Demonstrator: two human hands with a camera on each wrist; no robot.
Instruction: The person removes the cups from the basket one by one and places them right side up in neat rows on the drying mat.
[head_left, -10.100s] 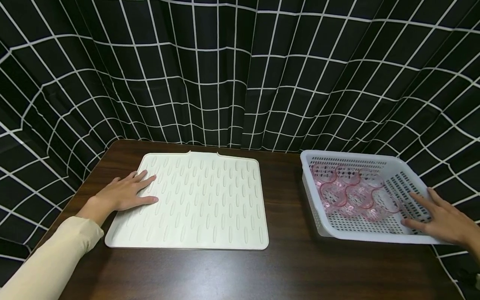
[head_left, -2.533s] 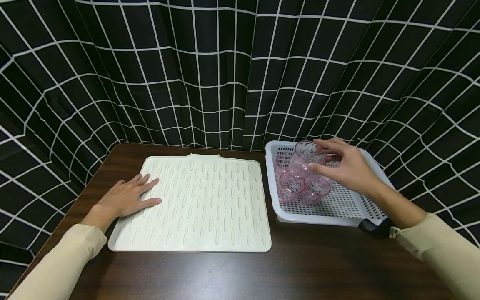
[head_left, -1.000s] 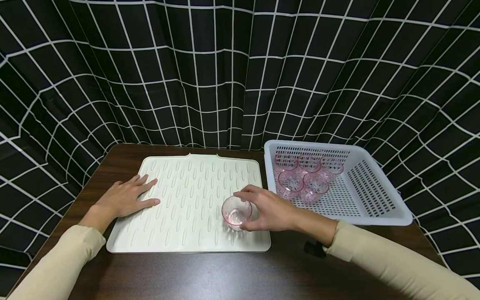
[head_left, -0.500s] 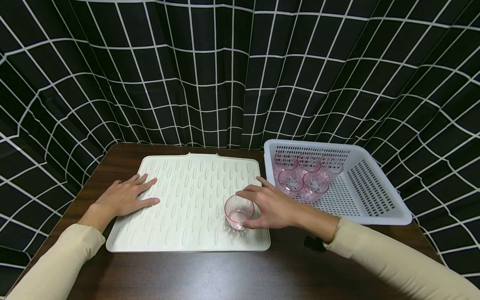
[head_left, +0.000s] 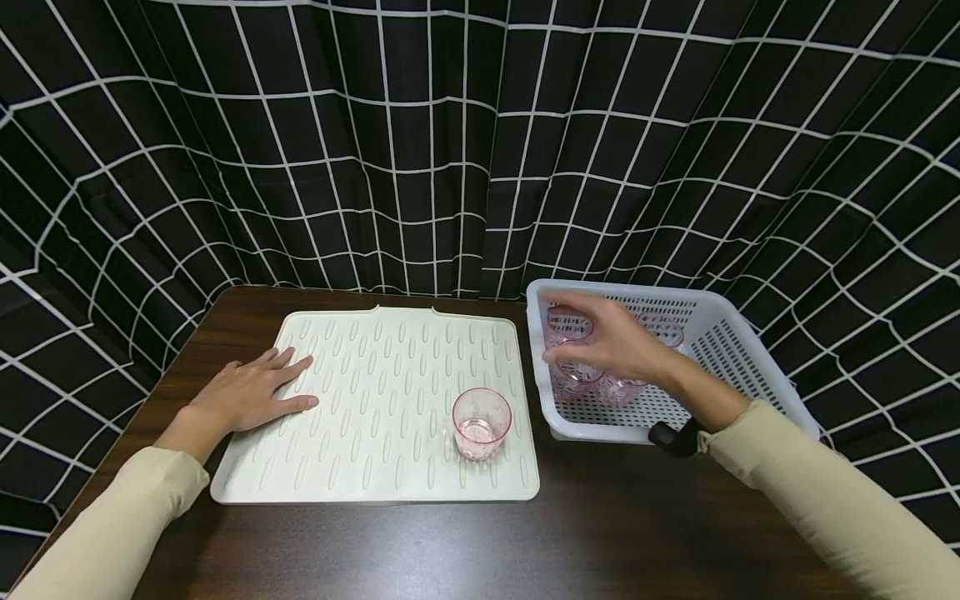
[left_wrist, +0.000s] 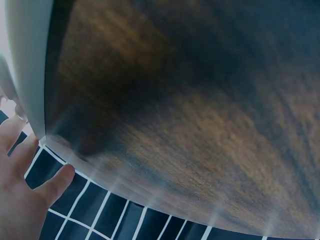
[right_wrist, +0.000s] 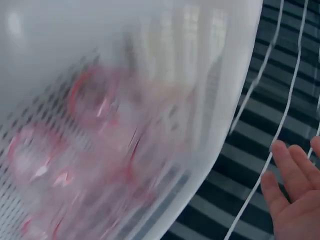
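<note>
On the right half of the cream ridged drying mat (head_left: pixel 375 400) stands one clear pinkish cup (head_left: pixel 482 425) with a red rim, upright. My left hand (head_left: pixel 251 392) lies flat on the mat's left edge, fingers spread. My right hand (head_left: pixel 607 337) hovers over the white plastic basket (head_left: pixel 555 425), thumb and fingers apart with nothing between them. Beneath it are several more pink cups (head_left: pixel 573 375), partly covered by the hand. In the right wrist view those cups (right_wrist: pixel 95 100) look blurred inside the basket, and the right hand (right_wrist: pixel 295 195) shows with loosely extended fingers.
The dark wooden table (head_left: pixel 360 550) carries the mat and, to its right, the basket. A black curtain with a white grid (head_left: pixel 420 150) hangs around the back and both sides. A black strap (head_left: pixel 675 437) sits at the right wrist.
A cup came out of the basket in my right hand and was released upright on the mat. That hand then went back over the basket. The left hand stayed in place.
</note>
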